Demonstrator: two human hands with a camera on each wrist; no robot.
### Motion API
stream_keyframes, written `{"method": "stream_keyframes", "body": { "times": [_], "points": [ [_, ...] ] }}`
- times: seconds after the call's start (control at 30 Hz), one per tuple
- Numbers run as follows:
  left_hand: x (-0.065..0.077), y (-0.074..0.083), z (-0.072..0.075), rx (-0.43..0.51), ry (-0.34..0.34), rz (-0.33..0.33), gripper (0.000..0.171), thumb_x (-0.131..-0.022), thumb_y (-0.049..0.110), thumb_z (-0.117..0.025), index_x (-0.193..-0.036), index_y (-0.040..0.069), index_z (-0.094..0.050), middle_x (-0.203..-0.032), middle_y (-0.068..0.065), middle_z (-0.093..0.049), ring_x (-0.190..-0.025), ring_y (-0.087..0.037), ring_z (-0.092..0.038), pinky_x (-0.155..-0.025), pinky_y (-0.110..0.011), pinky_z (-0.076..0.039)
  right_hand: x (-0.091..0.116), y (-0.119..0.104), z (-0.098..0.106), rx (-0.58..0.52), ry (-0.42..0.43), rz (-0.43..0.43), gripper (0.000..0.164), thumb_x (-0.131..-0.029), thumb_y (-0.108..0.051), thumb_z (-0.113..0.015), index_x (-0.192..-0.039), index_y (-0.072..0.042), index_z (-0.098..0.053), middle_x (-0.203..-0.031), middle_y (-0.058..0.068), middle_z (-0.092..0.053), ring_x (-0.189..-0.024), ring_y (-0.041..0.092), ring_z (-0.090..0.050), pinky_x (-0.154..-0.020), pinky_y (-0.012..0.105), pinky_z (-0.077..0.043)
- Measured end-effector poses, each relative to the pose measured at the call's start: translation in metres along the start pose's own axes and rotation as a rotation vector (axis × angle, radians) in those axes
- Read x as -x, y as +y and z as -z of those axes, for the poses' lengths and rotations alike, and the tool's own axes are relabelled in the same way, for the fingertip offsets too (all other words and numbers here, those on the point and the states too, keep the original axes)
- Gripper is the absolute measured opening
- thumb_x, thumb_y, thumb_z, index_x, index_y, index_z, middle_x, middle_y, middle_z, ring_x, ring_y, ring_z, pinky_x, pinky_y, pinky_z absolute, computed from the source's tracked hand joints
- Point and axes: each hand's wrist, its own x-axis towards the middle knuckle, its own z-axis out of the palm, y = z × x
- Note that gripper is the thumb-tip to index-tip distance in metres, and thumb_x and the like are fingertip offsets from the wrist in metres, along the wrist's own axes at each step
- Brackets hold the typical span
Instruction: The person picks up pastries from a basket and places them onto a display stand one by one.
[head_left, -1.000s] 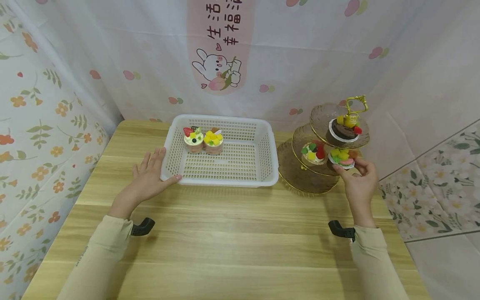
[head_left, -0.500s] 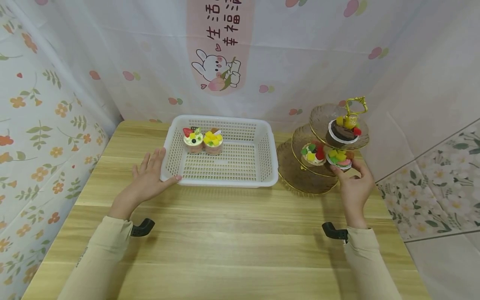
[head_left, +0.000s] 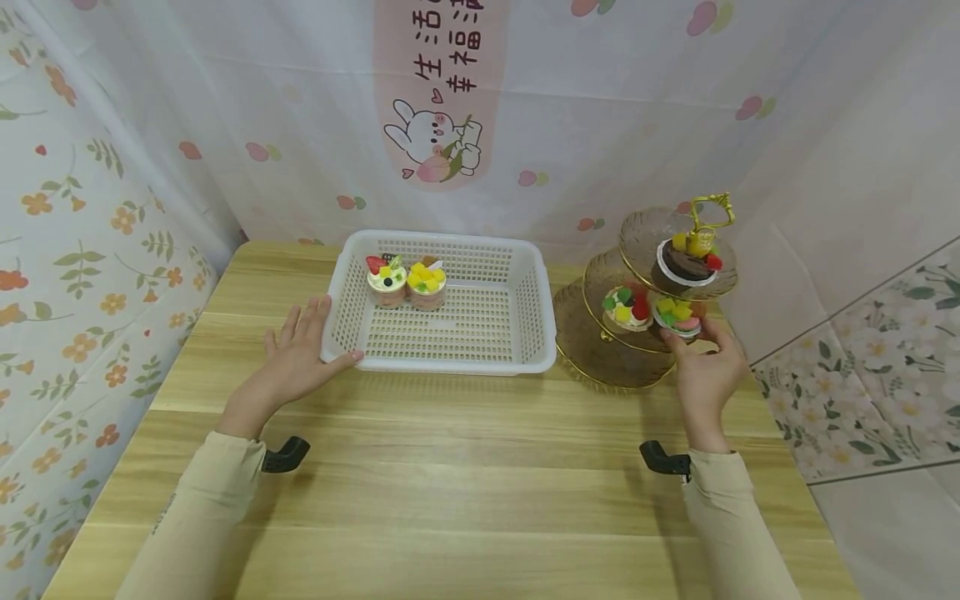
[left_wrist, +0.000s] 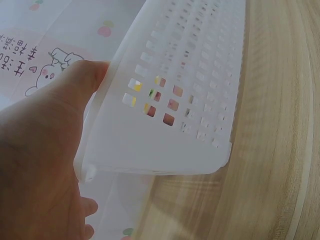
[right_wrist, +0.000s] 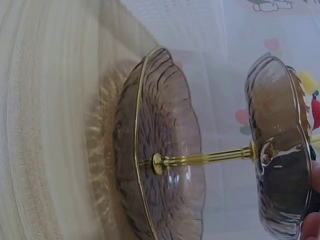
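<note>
My right hand (head_left: 708, 371) pinches a dark cupcake (head_left: 677, 316) with yellow, green and pink toppings, on the right side of the stand's middle tier. In the right wrist view only my fingertips (right_wrist: 311, 226) show, at the edge of that tier (right_wrist: 280, 130). Left of the cupcake, on the same tier, sits a fruit-topped tart (head_left: 626, 309). My left hand (head_left: 296, 354) rests against the left end of a white basket (head_left: 442, 364), fingers straight and spread, thumb at the near rim. Two fruit-topped dessert cups (head_left: 387, 287) stand side by side in the basket.
The tiered stand's gold-edged bottom plate (head_left: 600, 367) is on the wooden table (head_left: 480, 483). A chocolate cupcake (head_left: 684, 267) sits on the top tier beside the gold handle (head_left: 713, 208). A printed curtain (head_left: 285, 108) hangs behind; a floral wall (head_left: 885, 375) borders the right.
My right hand has shifted slightly left with the cupcake, which now sits closer to the tart on the middle tier. The left hand and the basket stay put.
</note>
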Motion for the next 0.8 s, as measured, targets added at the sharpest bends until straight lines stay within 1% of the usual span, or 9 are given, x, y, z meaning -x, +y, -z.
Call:
{"method": "stream_keyframes", "body": {
  "times": [0.17, 0.47, 0.67, 0.8],
  "points": [
    [-0.0004, -0.0002, -0.0002, 0.005, 0.002, -0.001, 0.106, -0.092, 0.067, -0.05, -0.159, 0.013, 0.011, -0.166, -0.023, 0.008, -0.151, -0.051, 0.012, -0.106, -0.083, 0.006, -0.0006, 0.0, 0.0014, 0.013, -0.014, -0.012, 0.048, -0.075, -0.022, -0.087, -0.119, -0.009, -0.073, -0.087, -0.024, -0.053, -0.069, -0.004, -0.043, -0.061, 0.014, -0.032],
    [0.0001, 0.0002, 0.0005, 0.007, 0.003, -0.005, 0.106, -0.092, 0.067, -0.051, -0.159, 0.012, 0.01, -0.166, -0.024, 0.007, -0.151, -0.051, 0.012, -0.106, -0.083, 0.006, -0.0004, -0.0018, 0.0011, -0.036, -0.004, -0.025, 0.047, -0.075, -0.03, -0.087, -0.116, -0.009, -0.075, -0.084, -0.024, -0.057, -0.063, -0.002, -0.042, -0.059, 0.016, -0.032],
    [0.0005, 0.0, 0.0006, 0.005, 0.0, 0.0, 0.106, -0.092, 0.068, -0.05, -0.159, 0.012, 0.01, -0.166, -0.024, 0.006, -0.151, -0.051, 0.011, -0.107, -0.082, 0.006, -0.0003, -0.0021, -0.0021, -0.057, 0.012, -0.024, 0.044, -0.076, -0.027, -0.086, -0.114, -0.006, -0.075, -0.082, -0.025, -0.056, -0.067, -0.004, -0.043, -0.061, 0.016, -0.031],
    [0.0002, -0.0003, 0.0003, -0.001, 0.001, 0.0, 0.106, -0.092, 0.069, -0.049, -0.159, 0.013, 0.01, -0.166, -0.024, 0.006, -0.151, -0.051, 0.01, -0.107, -0.082, 0.005, 0.0011, -0.0015, -0.0023, -0.063, 0.018, -0.026, 0.041, -0.077, -0.025, -0.086, -0.112, -0.007, -0.076, -0.082, -0.024, -0.058, -0.061, -0.004, -0.042, -0.058, 0.014, -0.032]
  ]
}}
